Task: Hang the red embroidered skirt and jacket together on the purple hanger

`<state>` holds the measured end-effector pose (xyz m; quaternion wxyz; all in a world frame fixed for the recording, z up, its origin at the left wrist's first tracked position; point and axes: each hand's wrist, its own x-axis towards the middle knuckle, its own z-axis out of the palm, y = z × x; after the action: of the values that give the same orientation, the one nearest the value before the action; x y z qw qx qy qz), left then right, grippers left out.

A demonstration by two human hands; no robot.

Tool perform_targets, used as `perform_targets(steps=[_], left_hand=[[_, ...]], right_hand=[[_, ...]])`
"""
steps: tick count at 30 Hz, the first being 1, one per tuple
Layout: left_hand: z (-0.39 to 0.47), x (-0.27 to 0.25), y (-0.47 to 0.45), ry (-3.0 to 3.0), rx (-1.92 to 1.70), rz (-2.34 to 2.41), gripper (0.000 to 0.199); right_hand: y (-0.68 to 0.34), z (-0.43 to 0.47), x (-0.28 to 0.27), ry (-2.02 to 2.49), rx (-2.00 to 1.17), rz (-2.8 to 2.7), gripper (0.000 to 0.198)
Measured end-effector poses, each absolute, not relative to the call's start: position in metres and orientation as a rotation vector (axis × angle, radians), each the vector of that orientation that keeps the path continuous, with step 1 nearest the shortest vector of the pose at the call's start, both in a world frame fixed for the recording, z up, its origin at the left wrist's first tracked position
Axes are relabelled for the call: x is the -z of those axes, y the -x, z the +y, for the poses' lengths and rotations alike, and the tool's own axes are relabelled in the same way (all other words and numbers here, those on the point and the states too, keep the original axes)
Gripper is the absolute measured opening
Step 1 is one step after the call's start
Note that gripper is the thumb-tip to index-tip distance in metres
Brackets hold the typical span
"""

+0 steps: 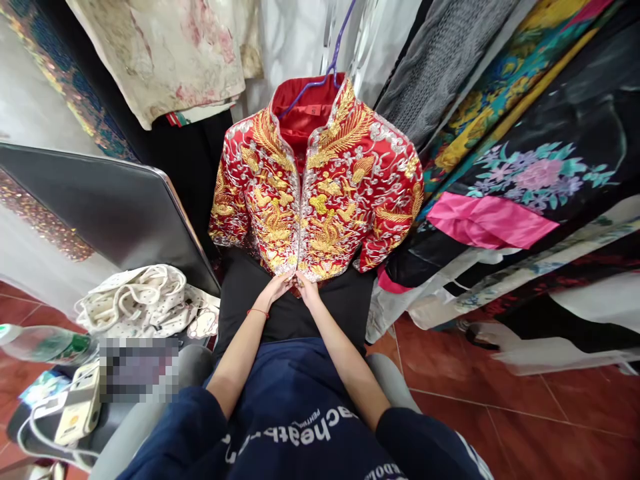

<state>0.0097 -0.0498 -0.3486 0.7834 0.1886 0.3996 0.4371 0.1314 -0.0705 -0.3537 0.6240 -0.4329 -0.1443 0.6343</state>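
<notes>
A red jacket (340, 193) with gold and silver embroidery hangs upright in front of me on a purple hanger (334, 67). Its stand collar is open at the top, showing the red lining and a small label. Down the middle, the two front edges lie side by side. At the bottom of this front seam, my left hand (279, 285) pinches the hem of the left front edge. Close beside it, almost touching, my right hand (306, 287) pinches the other front edge at the hem. The fingertips partly hide what lies between them.
A black chair back or panel (110, 207) stands at the left. Below it are a bundled dotted cloth (140, 300), a plastic bottle (47, 343) and a power strip (77, 403). Hanging garments line the right, including a black one with embroidered flowers (540, 173). The floor is red tile (450, 400).
</notes>
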Motion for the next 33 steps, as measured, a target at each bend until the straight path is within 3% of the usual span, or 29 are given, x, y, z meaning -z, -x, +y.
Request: perform_targets(steps=[19,33], left_hand=[[-0.0505,0.3584,-0.0088,-0.406,-0.920,0.844,0.015],[-0.0536,0.3538,-0.0107,-0.389,-0.943,0.866,0.011]], right_hand=[[-0.1273,-0.0725,0.3494,0.996,-1.486,-0.222,0.033],[-0.1259,-0.0725,0.3491,0.977,-1.501,-0.225,0.031]])
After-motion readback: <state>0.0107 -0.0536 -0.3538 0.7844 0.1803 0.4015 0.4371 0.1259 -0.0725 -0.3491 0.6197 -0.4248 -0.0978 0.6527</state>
